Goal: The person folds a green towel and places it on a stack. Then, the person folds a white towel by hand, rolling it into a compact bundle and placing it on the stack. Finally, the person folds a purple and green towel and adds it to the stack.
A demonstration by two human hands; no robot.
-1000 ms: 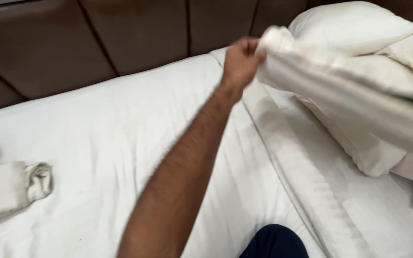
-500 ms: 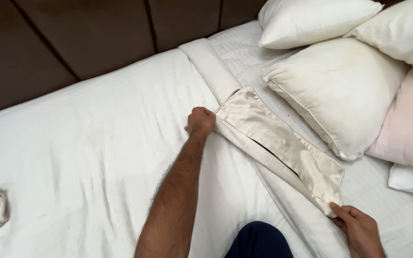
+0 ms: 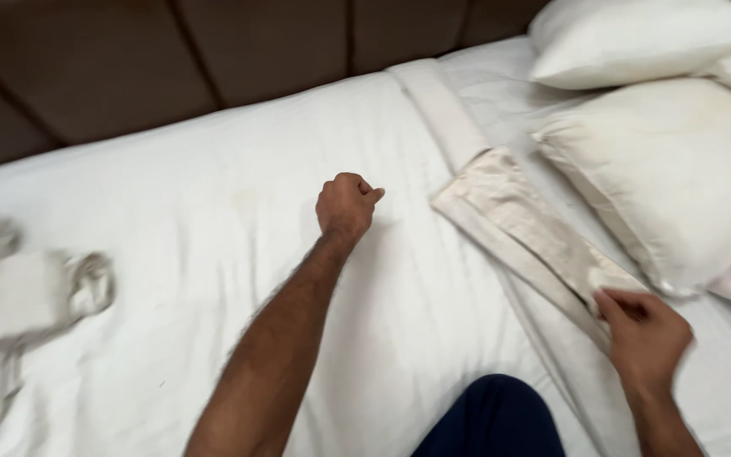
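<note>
**Entry: folded cream cloth on bed, right hand at its near end**

Item. One folded cream cloth (image 3: 524,227), a long flat strip, possibly a pillowcase. It lies on the white bed sheet (image 3: 171,228) right of centre, beside a raised seam in the bedding.

Long axis. I read it as a diagonal: far end up and to the left, near end down and to the right.

Right hand (image 3: 643,337). Fingers curled down onto the near end of the cloth, pinching or pressing its corner; I cannot tell which. This is the hand on the item.

Left hand (image 3: 346,206). Closed in a loose fist, holding nothing that I can see, knuckles on or just over the sheet. It sits to the left of the cloth's far end, near it but apart, with bare sheet between.

Relation noted. From my left hand the cloth lies to the right; from my right hand it runs away up and to the left.

Surroundings. Large cream pillow (image 3: 670,169) just right of the cloth; white pillow (image 3: 636,38) beyond it; crumpled pale cloth (image 3: 35,296), blurred, well apart at the left edge; dark padded headboard (image 3: 171,59) along the top; my dark trouser knee (image 3: 492,419) at the bottom.
</note>
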